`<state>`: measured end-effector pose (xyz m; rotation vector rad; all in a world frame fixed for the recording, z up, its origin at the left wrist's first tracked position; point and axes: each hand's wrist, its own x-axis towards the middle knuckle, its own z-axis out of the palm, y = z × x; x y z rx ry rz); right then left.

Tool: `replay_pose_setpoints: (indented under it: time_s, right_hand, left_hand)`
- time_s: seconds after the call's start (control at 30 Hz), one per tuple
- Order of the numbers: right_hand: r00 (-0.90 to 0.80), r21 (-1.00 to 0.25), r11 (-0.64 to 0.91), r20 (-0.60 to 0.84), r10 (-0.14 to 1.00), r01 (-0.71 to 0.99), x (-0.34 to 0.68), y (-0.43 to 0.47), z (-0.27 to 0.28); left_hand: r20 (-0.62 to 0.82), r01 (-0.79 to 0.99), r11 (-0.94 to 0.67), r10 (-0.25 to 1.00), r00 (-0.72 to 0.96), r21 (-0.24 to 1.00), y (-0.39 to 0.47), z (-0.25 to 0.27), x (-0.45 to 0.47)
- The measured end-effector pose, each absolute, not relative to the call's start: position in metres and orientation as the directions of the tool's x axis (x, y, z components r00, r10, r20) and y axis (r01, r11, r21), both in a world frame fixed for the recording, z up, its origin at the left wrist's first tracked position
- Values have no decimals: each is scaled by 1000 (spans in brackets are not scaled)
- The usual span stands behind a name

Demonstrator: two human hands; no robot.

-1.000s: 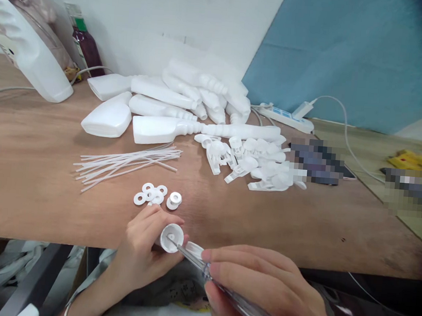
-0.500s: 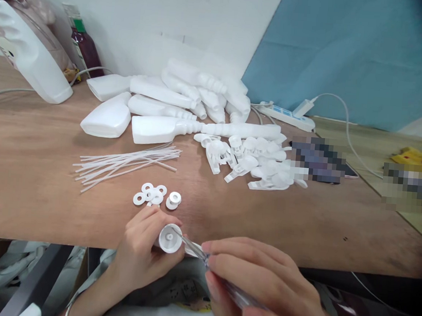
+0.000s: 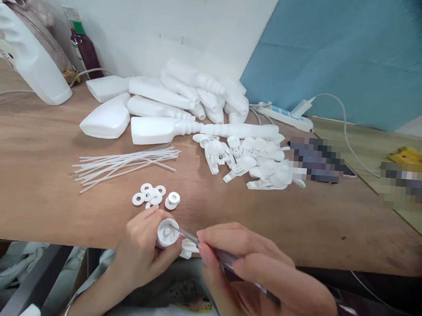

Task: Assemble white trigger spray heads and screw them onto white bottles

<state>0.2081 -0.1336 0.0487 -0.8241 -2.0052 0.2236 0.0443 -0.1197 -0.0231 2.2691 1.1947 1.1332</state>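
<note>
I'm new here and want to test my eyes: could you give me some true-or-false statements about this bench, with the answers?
1. The left hand holds a round white part. True.
2. The right hand holds scissors. False: the right hand holds a thin tool.
3. The washers lie nearer the left hand than the sticks do. True.
4. The clips lie left of the sticks. False: the clips lie to their right.
5. A plug sits in the power strip. True.

White cap [image 3: 167, 234], brown tabletop [image 3: 236, 206]
</note>
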Motion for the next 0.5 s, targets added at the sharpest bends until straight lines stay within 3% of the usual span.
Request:
replay_pose_setpoints:
  time_s: [0.27, 0.33, 0.43, 0.5]
  right_hand:
    - [-221, -658, 673, 640, 736, 336, 214, -122, 42]
    - [-297, -592, 728, 666, 684, 347, 215, -121, 41]
    - [-514, -344, 869, 705, 489, 355, 213, -125, 43]
    - [-567, -234, 904, 714, 409, 358, 211, -131, 45]
  left_hand:
    - [521, 554, -606, 789, 327, 570, -119, -24, 45]
    - [528, 556, -611, 784, 326, 564, -119, -24, 45]
    - [537, 549, -616, 780, 321, 565, -119, -25, 45]
    - [534, 553, -603, 789, 304, 575, -119, -26, 45]
